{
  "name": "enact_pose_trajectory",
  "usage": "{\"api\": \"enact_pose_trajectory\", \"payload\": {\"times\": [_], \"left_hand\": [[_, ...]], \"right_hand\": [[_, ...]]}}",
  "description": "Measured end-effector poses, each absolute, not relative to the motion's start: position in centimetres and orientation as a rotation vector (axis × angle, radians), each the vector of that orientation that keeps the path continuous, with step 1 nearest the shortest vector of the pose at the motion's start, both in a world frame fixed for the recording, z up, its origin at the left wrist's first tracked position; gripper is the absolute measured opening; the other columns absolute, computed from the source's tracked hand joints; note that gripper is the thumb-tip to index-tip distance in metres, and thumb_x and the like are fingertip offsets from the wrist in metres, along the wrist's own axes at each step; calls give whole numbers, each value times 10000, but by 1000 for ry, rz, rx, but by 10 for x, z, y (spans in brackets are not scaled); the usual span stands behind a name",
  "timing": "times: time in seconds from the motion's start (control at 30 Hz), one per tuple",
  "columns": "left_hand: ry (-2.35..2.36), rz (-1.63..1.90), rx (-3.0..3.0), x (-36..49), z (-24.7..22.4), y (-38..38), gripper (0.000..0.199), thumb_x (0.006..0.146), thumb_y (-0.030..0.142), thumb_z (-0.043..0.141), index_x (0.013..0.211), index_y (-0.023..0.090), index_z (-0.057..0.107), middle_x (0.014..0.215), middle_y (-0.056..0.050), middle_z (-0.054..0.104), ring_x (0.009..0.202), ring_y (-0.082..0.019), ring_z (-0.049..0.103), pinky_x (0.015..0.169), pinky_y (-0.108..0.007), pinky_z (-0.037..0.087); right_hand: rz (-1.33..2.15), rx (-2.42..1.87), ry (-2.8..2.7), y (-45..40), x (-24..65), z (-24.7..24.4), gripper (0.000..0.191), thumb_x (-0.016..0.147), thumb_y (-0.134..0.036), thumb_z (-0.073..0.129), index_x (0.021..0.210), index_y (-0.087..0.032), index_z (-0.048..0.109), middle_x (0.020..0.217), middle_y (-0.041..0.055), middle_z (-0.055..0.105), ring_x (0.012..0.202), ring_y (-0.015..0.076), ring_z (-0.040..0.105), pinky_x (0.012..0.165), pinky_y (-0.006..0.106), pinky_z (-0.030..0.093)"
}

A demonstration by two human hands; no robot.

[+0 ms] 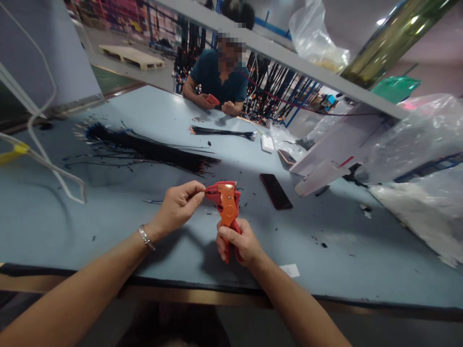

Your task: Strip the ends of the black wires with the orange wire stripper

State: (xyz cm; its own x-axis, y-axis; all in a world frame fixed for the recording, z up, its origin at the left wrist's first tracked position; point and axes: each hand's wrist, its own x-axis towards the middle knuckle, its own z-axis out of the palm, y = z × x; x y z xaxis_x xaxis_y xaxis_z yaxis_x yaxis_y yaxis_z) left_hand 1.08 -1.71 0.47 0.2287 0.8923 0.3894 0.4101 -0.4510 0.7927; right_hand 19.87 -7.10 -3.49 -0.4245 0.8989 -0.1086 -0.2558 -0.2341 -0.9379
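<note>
My right hand [238,241] is wrapped round the handles of an orange and red wire stripper [228,205], which stands upright over the table. At the tool's red jaws my left hand [183,202] pinches a thin cable [154,201]; its blue-tipped end sticks out to the left behind the hand, and the pinched part is mostly hidden by the fingers. Beyond my hands a large bundle of black cables [152,148] lies spread across the blue-grey table [119,231].
A black phone [276,191] lies right of the tool. Farther back are a smaller cable bundle [222,132], a white box [266,143] and a person [220,79] holding a red object. Plastic bags [419,144] are at the right, a bent white frame [54,168] at the left.
</note>
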Motion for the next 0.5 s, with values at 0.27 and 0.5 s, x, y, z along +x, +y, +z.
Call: {"api": "enact_pose_trajectory", "payload": {"times": [0.27, 0.5], "left_hand": [[1207, 1186, 1962, 13, 3, -16, 227, 868, 328, 494, 787, 162, 626, 618, 22, 559, 582, -118, 467, 546, -209, 365], [1378, 1300, 1823, 4, 6, -8, 190, 835, 311, 529, 735, 169, 606, 590, 31, 507, 548, -107, 406, 524, -213, 337]], "right_hand": [[1757, -901, -1159, -71, 196, -35, 418, 741, -504, 715, 601, -164, 515, 422, -26, 535, 299, 93, 470, 302, 184, 361], [1631, -867, -799, -61, 219, -19, 306, 735, -427, 718, 757, -181, 538, 499, -65, 502, 356, 102, 495, 359, 212, 421]]}}
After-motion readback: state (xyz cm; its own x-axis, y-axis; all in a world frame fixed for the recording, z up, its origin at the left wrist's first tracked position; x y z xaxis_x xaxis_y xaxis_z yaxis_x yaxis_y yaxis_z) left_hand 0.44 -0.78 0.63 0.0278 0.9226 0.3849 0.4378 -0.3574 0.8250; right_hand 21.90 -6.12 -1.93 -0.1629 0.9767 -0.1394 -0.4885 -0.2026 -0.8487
